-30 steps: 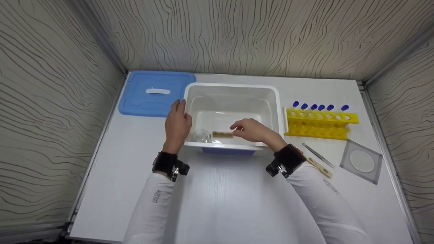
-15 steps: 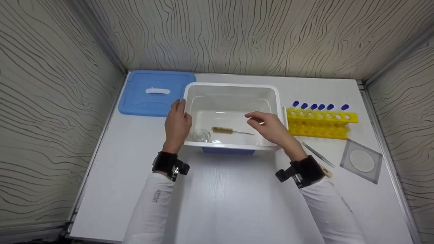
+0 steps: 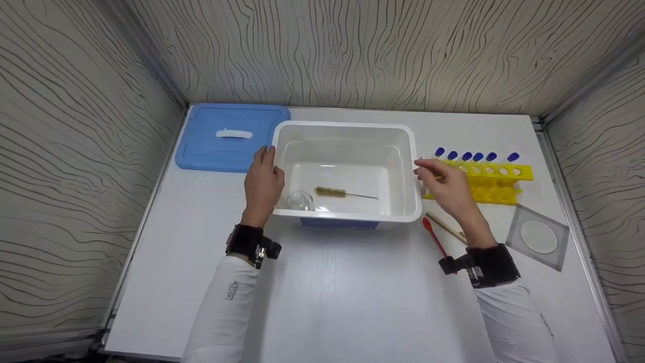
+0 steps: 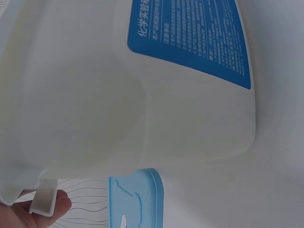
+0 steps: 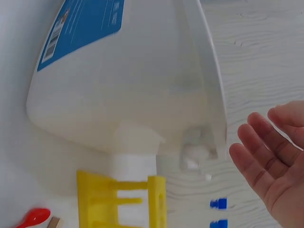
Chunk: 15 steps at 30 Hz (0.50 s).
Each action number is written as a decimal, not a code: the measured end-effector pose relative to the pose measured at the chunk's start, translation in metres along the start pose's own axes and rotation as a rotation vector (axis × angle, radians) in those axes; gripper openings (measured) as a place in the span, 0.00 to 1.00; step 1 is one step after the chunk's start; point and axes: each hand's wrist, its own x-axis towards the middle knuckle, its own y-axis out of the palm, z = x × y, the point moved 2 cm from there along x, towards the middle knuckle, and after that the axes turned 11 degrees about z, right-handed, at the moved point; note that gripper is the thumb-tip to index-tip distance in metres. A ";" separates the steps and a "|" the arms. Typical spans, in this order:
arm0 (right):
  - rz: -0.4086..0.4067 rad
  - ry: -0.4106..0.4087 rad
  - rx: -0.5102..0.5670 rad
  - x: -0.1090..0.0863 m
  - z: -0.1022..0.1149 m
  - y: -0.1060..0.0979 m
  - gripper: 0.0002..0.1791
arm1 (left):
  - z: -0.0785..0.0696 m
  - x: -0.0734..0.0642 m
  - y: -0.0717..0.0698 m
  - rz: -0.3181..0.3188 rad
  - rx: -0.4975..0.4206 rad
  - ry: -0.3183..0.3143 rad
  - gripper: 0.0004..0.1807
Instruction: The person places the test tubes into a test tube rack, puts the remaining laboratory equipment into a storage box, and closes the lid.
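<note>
A white plastic bin with a blue label stands mid-table. At its left side my left hand holds the white side handle, fingers passing behind it. My right hand hovers just off the right rim, fingers loosely bent with nothing between them; in the right wrist view the palm faces the bin, apart from it. On the bin's floor lies a test-tube brush with tan bristles and a wire stem. Beside it, in the near left corner, is a clear glass vessel, its kind hard to tell.
A blue lid lies back left. Right of the bin, a yellow test-tube rack holds several blue-capped tubes. A red spoon, a wooden stick and a grey mesh square with a pale disc lie nearer.
My right hand has left the brush on the bin's floor and moved out to the right, past the rim. The brush's wire stem has come into view. My left hand has stayed put.
</note>
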 end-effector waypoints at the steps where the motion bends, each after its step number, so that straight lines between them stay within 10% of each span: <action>1: -0.012 0.003 0.001 -0.002 -0.004 -0.003 0.24 | 0.000 0.000 0.000 0.001 -0.001 -0.001 0.26; 15: 0.015 0.147 -0.104 -0.026 -0.065 -0.006 0.26 | 0.000 0.001 0.000 0.002 0.007 -0.003 0.26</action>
